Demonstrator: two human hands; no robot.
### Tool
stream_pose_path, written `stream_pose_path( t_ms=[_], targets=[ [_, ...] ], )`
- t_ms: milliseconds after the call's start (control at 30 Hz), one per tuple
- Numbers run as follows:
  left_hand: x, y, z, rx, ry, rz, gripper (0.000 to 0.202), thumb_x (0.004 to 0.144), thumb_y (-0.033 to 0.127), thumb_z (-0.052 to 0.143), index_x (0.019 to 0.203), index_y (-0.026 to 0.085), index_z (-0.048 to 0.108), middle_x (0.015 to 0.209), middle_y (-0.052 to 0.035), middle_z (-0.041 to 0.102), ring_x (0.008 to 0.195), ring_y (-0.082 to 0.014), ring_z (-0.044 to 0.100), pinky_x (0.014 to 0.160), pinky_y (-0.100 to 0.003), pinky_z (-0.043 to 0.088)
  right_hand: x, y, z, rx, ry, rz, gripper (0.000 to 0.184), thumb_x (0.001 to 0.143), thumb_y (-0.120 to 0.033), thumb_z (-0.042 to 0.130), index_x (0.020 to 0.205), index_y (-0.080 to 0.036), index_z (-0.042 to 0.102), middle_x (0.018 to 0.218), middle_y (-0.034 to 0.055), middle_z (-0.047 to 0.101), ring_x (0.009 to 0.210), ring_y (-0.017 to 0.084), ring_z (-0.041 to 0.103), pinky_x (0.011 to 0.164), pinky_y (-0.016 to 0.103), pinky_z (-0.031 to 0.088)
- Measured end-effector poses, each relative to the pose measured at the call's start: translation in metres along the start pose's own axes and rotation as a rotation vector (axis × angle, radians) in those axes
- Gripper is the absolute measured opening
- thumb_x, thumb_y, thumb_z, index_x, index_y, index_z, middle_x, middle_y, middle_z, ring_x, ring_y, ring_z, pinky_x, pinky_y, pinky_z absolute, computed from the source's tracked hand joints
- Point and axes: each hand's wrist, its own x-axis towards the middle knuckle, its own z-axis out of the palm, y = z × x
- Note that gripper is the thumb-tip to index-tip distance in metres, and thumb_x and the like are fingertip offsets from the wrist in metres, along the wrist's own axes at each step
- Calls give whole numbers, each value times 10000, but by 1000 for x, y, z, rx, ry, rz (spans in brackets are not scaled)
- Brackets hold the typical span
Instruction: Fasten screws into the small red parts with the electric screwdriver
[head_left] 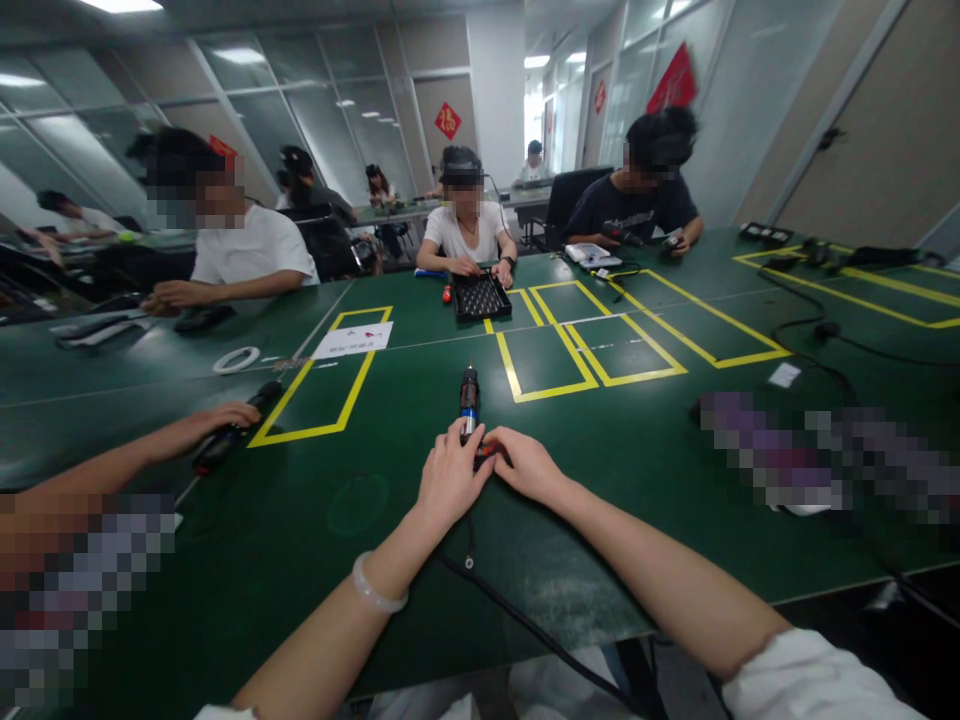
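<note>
An electric screwdriver (469, 398), black with a blue band, lies on the green table (615, 450) pointing away from me. My left hand (450, 478) rests over its near end, fingers curled on the handle. My right hand (529, 465) closes on the same end from the right, where a red part shows between the fingers. The tool's black cable (525, 625) runs back toward me over the table edge. A pale bracelet (375, 592) sits on my left wrist.
Yellow tape rectangles (592, 350) mark the table ahead. A co-worker's hand (217, 420) at left holds another dark tool. A black tray (481, 296) lies before a person opposite. A white paper (352, 340), a cable coil (235, 359) and cables at right also lie there.
</note>
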Motion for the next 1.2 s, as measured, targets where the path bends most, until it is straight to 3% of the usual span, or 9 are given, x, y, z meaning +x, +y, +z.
stream_pose_path(
  t_ms=[133,267,367,467,633,1000,1100,1200],
  targets=[
    [2,-5,0,48,-1,-12,398,915,427,405,1272,305,532,1401,-99,384,1042,-291,496,788,-409,454,-1,0,-4,168,-83,-13,425,784,-33,480,1173,-203,499,999,45,665,844,164,624,793,296,479],
    [0,-13,-6,144,-19,-2,385,923,407,395,1268,316,540,1384,-80,400,1011,-259,503,788,-380,450,-1,-1,-5,377,-190,-80,579,759,-22,505,1298,-205,401,1173,65,629,1022,162,612,913,320,476],
    [-3,-22,-11,225,-34,9,397,919,393,409,1287,318,538,1369,-77,415,989,-242,514,801,-366,439,-2,-2,-3,408,-207,-88,564,766,-46,536,1296,-192,411,1236,90,598,1104,176,581,979,357,448],
    [-6,-39,-16,292,-37,3,423,920,394,397,1313,307,530,1378,-90,413,995,-251,521,805,-370,432,-3,-1,-1,390,-214,-52,495,781,-60,541,1253,-184,461,1173,91,633,1052,178,603,945,366,469],
    [-10,-91,-30,346,-69,-92,486,922,422,342,1367,292,491,1399,-113,405,1014,-283,533,807,-399,435,-2,4,-2,363,-199,-31,346,794,-66,547,1123,-173,569,1073,70,670,976,172,625,898,347,484],
    [-28,-243,-61,448,-189,-315,539,925,470,296,1403,268,444,1429,-149,385,1179,-373,472,912,-488,394,2,5,-1,544,-173,103,203,835,-127,556,1029,-143,615,982,74,690,882,158,644,841,322,496],
    [-30,-271,-70,463,-214,-376,520,929,473,320,1402,289,433,1441,-124,387,1155,-357,484,905,-488,400,2,6,0,547,-170,98,180,839,-147,561,1006,-147,629,972,66,693,881,161,646,836,316,497],
    [-34,-283,-78,454,-201,-408,505,917,451,385,1379,259,455,1406,-126,430,1099,-337,515,884,-451,415,2,7,1,546,-170,96,164,842,-165,564,989,-151,635,959,59,697,864,161,646,822,310,498]
  ],
)
